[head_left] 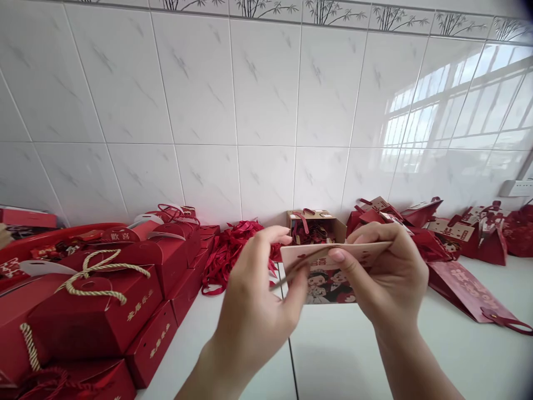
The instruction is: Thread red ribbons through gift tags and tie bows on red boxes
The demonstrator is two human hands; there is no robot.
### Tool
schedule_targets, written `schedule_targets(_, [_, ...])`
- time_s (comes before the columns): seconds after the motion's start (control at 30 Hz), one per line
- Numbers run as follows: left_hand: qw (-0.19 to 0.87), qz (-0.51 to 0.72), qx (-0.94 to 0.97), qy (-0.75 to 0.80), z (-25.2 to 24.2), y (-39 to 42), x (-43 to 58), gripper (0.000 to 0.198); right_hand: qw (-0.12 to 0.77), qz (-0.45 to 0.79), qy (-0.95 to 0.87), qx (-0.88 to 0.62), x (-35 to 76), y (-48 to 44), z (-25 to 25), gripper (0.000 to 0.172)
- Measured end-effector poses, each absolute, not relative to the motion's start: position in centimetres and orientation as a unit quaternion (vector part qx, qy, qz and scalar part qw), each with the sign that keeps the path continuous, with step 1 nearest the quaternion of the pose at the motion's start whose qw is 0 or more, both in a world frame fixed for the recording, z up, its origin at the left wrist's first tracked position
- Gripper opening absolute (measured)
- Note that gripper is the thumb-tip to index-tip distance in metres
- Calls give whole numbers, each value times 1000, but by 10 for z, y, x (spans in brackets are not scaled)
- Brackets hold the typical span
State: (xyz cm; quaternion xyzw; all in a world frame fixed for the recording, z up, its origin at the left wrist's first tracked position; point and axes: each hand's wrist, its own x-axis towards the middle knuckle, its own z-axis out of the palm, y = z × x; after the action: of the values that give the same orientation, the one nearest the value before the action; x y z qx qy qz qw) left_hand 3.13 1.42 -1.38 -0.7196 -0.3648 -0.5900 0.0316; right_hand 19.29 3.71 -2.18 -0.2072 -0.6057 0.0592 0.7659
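Note:
Over the middle of the table, a pink and red printed card gift box [332,286] with a cartoon couple on it is between my two hands. It looks mostly flat, with its upper panel bent up along the edge facing me. My right hand [389,278] pinches the right part, thumb on the near edge and fingers behind. At the left end, my left hand [260,300] curls its fingers and thumb round the card, and the fingertips are partly hidden. Behind the hands are a heap of red ribbons [245,239] and an open brown carton [338,226] with dark red items inside.
Stacked red boxes with rope handles [95,311] fill the left side. Several red gift bags [493,233] line the wall at right, where a pink flat bag [474,294] lies nearer. A white tiled wall [266,89] bounds the white table [328,355].

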Motion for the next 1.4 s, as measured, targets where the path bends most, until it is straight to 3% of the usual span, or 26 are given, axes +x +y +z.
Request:
schedule_targets(0.13, [-33, -540, -728, -421, 0, 11, 12, 7, 752, 36, -617, -227, 197, 40, -19, 24])
schedule_targets(0.23, [-70, -515, -751, -407, 11, 7, -4, 18, 716, 38, -660, -225, 201, 44, -18, 24])
schedule_targets(0.37, [-101, -608, -714, -332, 17, 2, -22, 5, 641, 23, -748, -170, 204, 50, -19, 25])
schedule_targets(0.53, [-266, -702, -619, -230, 17, 2, -24, 40, 609, 19, -788, -88, 200, 50, -21, 24])
schedule_targets(0.73, [-371, -639, -654, -159, 10, 8, 0, 34, 612, 20, -790, -15, 196, 41, -20, 23])
schedule_targets(0.83, [-420, -568, -690, -156, 6, 7, 10, 16, 608, 25, -794, -7, 197, 40, -20, 23])
schedule_targets(1.07, [-376, -539, -724, -209, 10, 3, 5, 5, 608, -10, -794, -19, 201, 40, -18, 23])
schedule_targets(1.2, [-394, -480, -751, -223, 11, -1, 2, 19, 587, -46, -807, -30, 201, 40, -16, 21])
schedule_targets(1.4, [-358, -464, -764, -270, 11, -3, 2, 15, 582, -57, -811, -37, 200, 41, -15, 22])
